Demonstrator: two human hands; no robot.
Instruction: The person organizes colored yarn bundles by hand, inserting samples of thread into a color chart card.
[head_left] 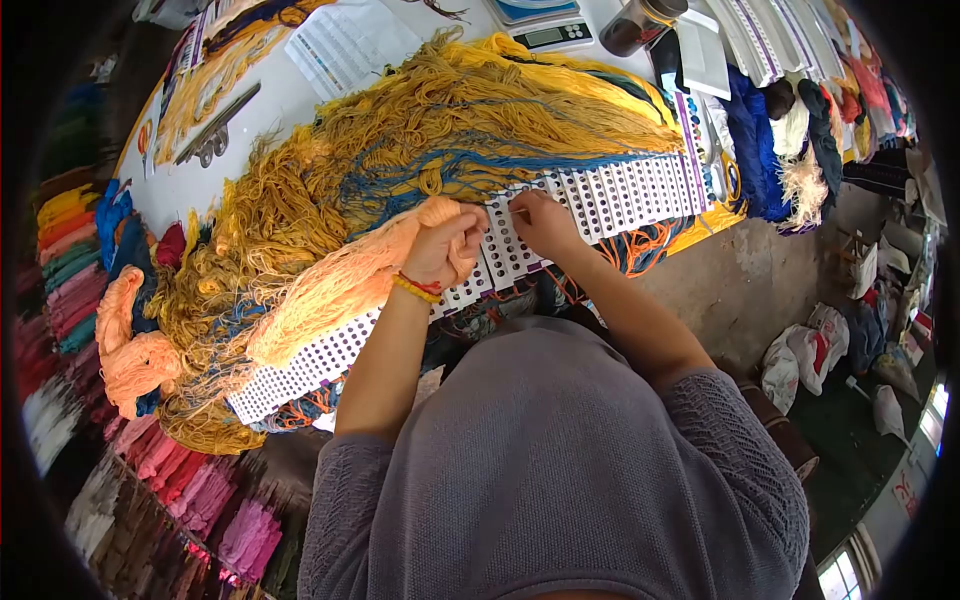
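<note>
My left hand [447, 247], with a red and yellow bracelet at its wrist, is closed around one end of a peach yarn hank [335, 285]. The hank trails down and left across a long white board with rows of dark holes [320, 352]. My right hand [546, 224] is just to the right, over the same board, its fingers pinched together. Whatever lies between those fingertips is too small to make out. Behind both hands spreads a large heap of mustard-yellow yarn [400, 120], with blue strands [450, 160] along its near side.
A printed sheet [350, 45], a digital scale [548, 36] and a dark jar [640, 25] sit at the back. Scissors [733, 182] lie by the board's right end. Blue yarn [755, 150] hangs at the right. Coloured hanks [75, 250] line the left; bags [805, 350] rest on the floor.
</note>
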